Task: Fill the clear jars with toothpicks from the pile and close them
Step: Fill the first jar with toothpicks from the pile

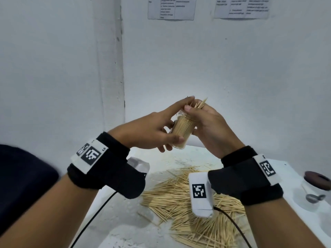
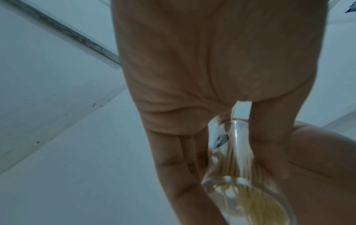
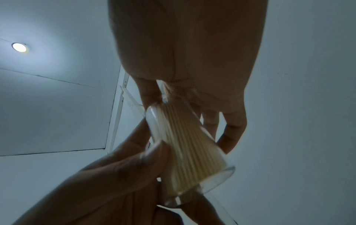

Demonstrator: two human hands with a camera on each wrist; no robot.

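Observation:
I hold a clear jar (image 1: pixel 184 130) packed with upright toothpicks, tilted, in the air above the table. My left hand (image 1: pixel 152 127) grips its body between thumb and lower fingers, with the index finger stretched over the mouth. My right hand (image 1: pixel 207 122) pinches a bunch of toothpicks (image 1: pixel 201 104) that sticks out of the jar's mouth. The loose toothpick pile (image 1: pixel 179 199) lies on the white table below. From the left wrist the jar (image 2: pixel 236 153) shows between my fingers (image 2: pixel 173 159). From the right wrist the jar (image 3: pixel 188 144) sits under my right hand (image 3: pixel 183 45).
At the table's right edge stands a second clear jar with a dark lid (image 1: pixel 316 178), and a small metal item (image 1: pixel 314 197) lies in front of it. White walls close in behind and on the left. Cables run from both wrist bands over the table.

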